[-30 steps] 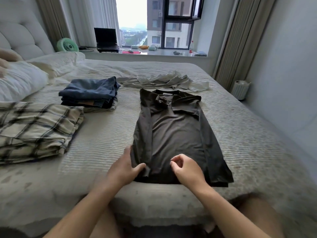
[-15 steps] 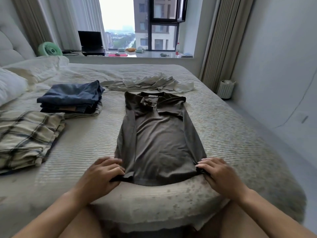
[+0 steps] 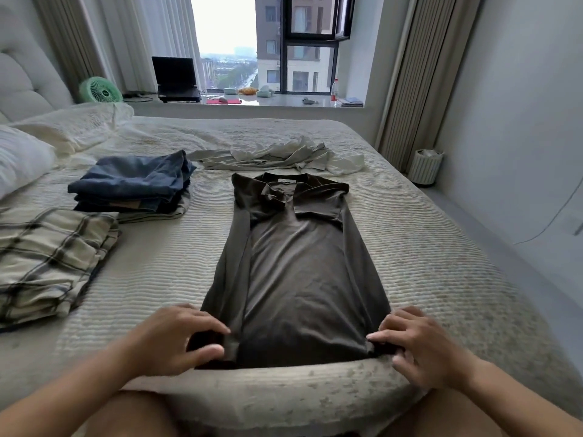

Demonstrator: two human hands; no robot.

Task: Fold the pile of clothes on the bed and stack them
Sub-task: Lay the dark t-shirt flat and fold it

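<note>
Pinching smooth brown shirt point(image 3: 299, 279) hem, ribbed bedspread point(image 3: 426, 263)

Two bare forearms enter from the lower edge, with no sleeve, watch, bracelet or ring showing on either. The left hand point(image 3: 172, 339) and the right hand point(image 3: 422, 348) are both uncovered, without gloves. The fingers point(image 3: 383, 336) have short, plain nails. Below the forearms, bare legs show at the bottom edge, with no garment visible on them.
</note>
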